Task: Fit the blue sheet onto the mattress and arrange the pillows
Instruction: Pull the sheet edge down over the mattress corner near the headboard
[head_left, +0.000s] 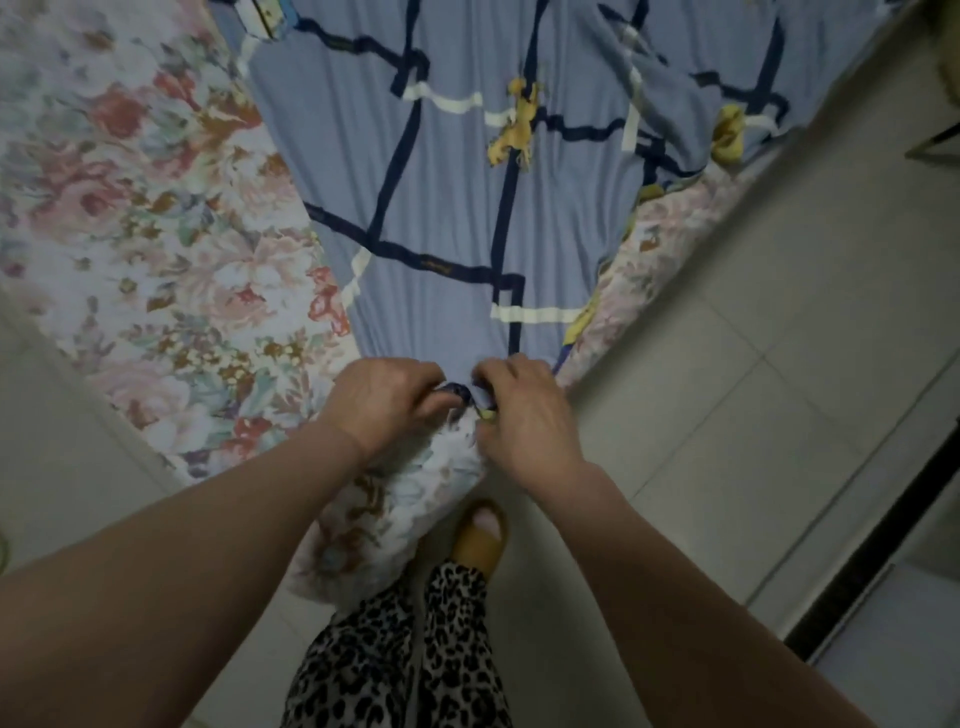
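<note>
A blue sheet (447, 218) with dark and white lines and yellow patches lies stretched in a narrowing band across the flowered mattress (150, 218). Its near corner is bunched at the mattress corner right below me. My left hand (387, 402) and my right hand (524, 415) sit side by side there, both gripping the sheet's gathered corner edge. The mattress corner (395, 499) juts out beneath my hands. No pillows are in view.
Pale tiled floor (727, 415) runs along the right of the bed, with a dark strip (878, 540) at the far right. My leopard-print legs and a yellow slipper (480, 535) stand at the bed corner. A wall or floor strip (57, 467) lies to the left.
</note>
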